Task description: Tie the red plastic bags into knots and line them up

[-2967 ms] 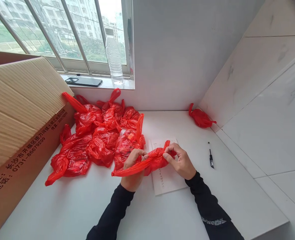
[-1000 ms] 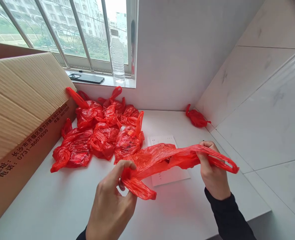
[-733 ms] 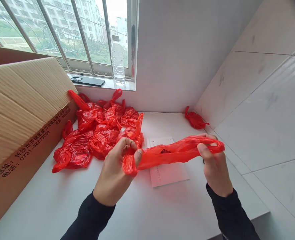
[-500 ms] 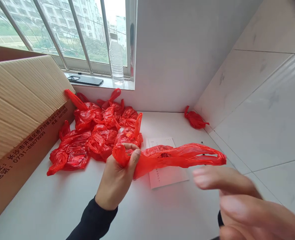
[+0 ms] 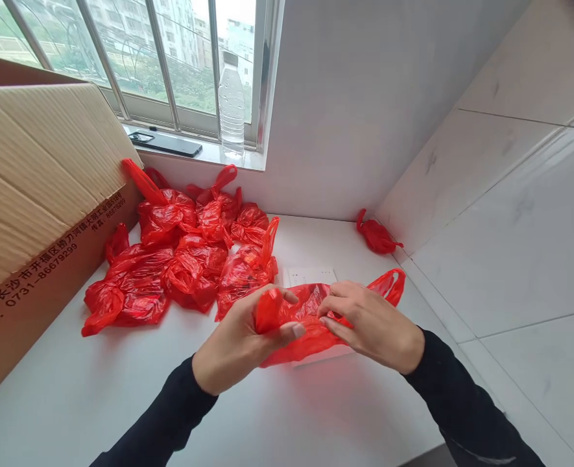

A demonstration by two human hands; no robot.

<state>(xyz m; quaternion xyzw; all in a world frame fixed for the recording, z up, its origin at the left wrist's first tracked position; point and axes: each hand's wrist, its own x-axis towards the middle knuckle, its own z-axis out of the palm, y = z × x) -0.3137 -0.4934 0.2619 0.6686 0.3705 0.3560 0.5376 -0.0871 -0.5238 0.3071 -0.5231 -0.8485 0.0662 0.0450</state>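
A red plastic bag (image 5: 301,340) is stretched between my two hands above the white table. My left hand (image 5: 240,337) grips its left handle loop between thumb and fingers. My right hand (image 5: 369,321) is closed on the bag's upper edge, fingertips pinched at its middle. The bag's other handle sticks out behind the right hand. Under the bag lies a white printed sheet (image 5: 310,277), mostly covered. Several filled, knotted red bags (image 5: 194,269) sit in a cluster to the left of the hands.
A large cardboard box (image 5: 48,175) stands at the left. On the windowsill are a phone (image 5: 170,144) and a clear bottle (image 5: 231,107). A small red bag (image 5: 379,235) lies in the back right corner, against the tiled wall.
My right hand has moved in from the lower right and taken hold of the bag. The bag's right end has drawn inward. The view has shifted slightly.
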